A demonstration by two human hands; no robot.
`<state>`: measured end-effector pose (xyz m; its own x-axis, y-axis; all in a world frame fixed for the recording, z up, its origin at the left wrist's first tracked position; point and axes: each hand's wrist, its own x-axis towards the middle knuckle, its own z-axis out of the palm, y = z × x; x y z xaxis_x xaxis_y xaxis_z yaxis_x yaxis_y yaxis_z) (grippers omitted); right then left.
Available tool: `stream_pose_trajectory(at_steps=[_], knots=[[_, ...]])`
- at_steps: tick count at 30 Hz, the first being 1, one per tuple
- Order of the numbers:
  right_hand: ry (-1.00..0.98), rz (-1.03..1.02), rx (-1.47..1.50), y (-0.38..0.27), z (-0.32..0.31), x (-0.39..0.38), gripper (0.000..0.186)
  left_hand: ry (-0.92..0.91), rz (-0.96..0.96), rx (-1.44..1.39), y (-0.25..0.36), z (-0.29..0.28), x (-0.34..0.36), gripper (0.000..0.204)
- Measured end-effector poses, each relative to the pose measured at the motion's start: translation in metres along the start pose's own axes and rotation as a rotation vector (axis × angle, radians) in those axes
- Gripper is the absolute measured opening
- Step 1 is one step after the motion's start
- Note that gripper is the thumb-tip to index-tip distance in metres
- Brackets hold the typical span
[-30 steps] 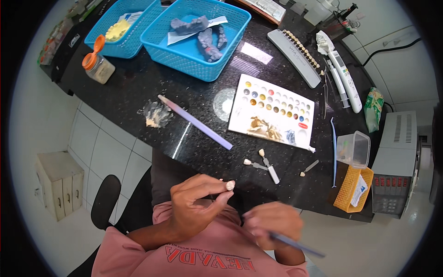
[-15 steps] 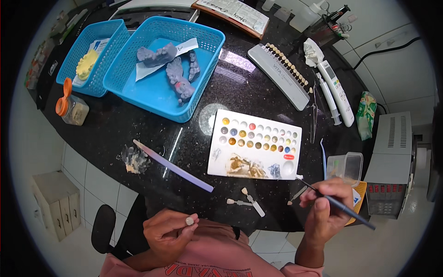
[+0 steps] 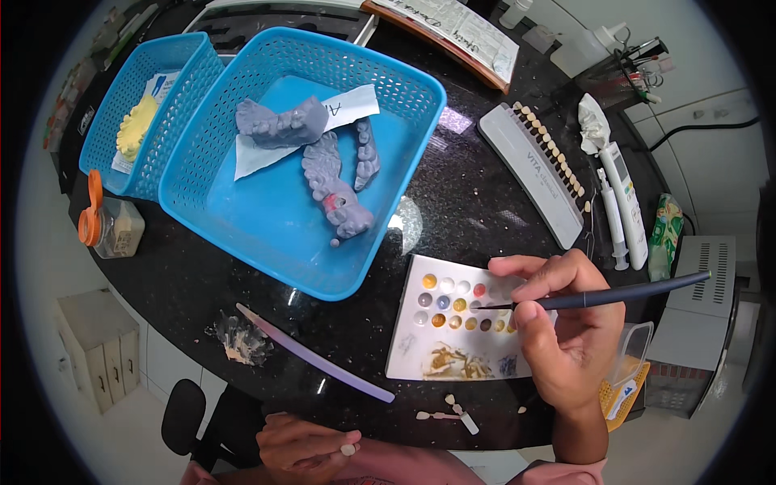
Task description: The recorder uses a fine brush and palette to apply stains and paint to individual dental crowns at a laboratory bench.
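Note:
My right hand grips a dark, thin paintbrush like a pen, its tip over the colour wells near the middle of a white paint palette. Whether the tip touches a well I cannot tell. The hand covers the palette's right side; brown and blue-grey smears mark its lower part. Close to my body, my left hand pinches a small whitish dental crown between thumb and finger. Two tooth shade tabs lie on the black counter below the palette.
A large blue basket holds grey dental models; a smaller basket holds a yellow one. Around lie a shade guide, a purple-handled knife-like tool, an orange-lidded jar and a syringe.
My right hand has moved up and left, bringing the brush tip from the palette's lower right corner to its wells. The view has shifted, and my left hand appears lower, still pinching the crown.

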<state>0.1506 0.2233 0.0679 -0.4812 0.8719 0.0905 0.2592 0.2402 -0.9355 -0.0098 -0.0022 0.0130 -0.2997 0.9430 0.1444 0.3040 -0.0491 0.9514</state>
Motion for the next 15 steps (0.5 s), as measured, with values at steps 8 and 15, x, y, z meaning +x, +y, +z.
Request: stream_pose_trajectory(at_steps=[8,15], knots=[[-0.016,-0.004,-0.059,0.006,0.003,-0.001,0.004,-0.041,0.066,-0.027,-0.009,-0.002,-0.001,0.018],[-0.054,-0.013,-0.068,0.007,0.006,0.000,0.005,-0.033,0.060,-0.015,-0.011,-0.002,-0.008,0.023]])
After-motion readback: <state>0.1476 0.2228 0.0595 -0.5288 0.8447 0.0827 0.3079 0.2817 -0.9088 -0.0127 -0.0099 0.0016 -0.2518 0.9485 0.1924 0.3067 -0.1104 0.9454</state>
